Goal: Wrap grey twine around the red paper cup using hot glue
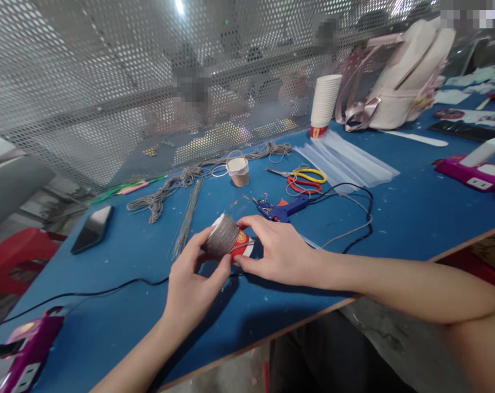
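Note:
Between both hands, tilted on its side above the table, is a red and white paper cup [242,244] with grey cord [222,238] wound round much of it. My left hand [194,278] grips the wound end with thumb and fingers. At the red end, my right hand [278,251] closes on the cup, and a strand of cord runs past its fingers. Just beyond the right hand lies a blue glue gun [286,209]. Scissors with yellow and red handles [308,177] rest behind it. A small finished-looking basket [238,170] with a handle stands farther back.
Grey cord bundles [161,196], thin wires [188,218] and a phone [92,229] lie left. Stacked paper cups [326,101], clear strips [354,161] and a pink backpack [395,82] are right. Purple power strips [36,349] sit at both sides. A black cable [108,288] crosses the table.

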`<state>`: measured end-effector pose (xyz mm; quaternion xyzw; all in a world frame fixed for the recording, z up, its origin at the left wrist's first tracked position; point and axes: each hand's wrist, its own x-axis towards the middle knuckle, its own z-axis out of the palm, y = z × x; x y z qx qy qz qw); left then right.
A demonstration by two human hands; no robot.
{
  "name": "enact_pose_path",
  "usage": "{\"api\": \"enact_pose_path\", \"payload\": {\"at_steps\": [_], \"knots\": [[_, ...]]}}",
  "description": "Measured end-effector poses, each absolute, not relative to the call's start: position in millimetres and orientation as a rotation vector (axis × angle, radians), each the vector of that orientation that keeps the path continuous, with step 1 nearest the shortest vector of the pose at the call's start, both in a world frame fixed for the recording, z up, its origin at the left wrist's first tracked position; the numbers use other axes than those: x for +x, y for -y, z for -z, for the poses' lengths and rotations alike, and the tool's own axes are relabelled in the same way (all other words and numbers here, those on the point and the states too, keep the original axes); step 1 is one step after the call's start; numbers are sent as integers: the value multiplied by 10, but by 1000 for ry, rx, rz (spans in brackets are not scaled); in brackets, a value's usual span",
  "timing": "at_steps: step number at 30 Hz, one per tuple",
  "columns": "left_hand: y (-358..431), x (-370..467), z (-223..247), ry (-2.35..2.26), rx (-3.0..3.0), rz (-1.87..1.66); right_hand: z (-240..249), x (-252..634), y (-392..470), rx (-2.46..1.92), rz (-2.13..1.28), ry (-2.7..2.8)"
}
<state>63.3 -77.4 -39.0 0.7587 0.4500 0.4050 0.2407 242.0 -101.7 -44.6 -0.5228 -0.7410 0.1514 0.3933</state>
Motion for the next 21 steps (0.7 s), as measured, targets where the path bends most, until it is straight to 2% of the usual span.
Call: {"api": "enact_pose_path", "payload": {"at_steps": [12,21], "knots": [[778,639,353,-1254,2104,-1049,424,2518,1028,-1037,120,2070],[766,688,323,-1255,1991,-934,462,2508,978,-1089,82,2040]]}}
